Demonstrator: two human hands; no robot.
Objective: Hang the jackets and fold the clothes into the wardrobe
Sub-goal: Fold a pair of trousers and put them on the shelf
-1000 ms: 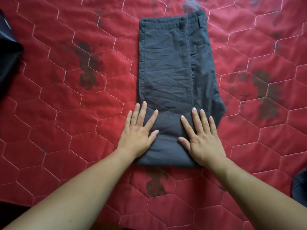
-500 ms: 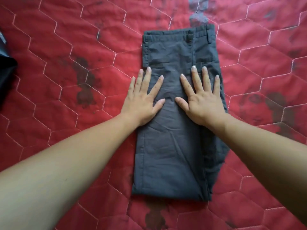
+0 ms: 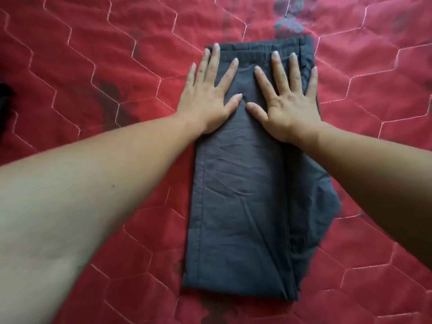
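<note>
A pair of dark grey trousers (image 3: 240, 218) lies folded lengthwise and doubled over on a red quilt, its fold edge nearest me and its waistband at the far end. My left hand (image 3: 210, 99) presses flat on the far left part of the trousers, fingers spread and straight, with the fingertips at the waistband. My right hand (image 3: 287, 101) lies flat beside it on the far right part, fingers spread as well. Both thumbs almost meet in the middle of the cloth.
The red quilt (image 3: 93, 78) with white hexagon stitching and dark printed patches covers the whole surface. A dark piece of cloth (image 3: 4, 97) shows at the left edge.
Both hands have slid away from me along the trousers, from the near fold edge up to the waistband, staying flat on the cloth. The view has shifted forward.
</note>
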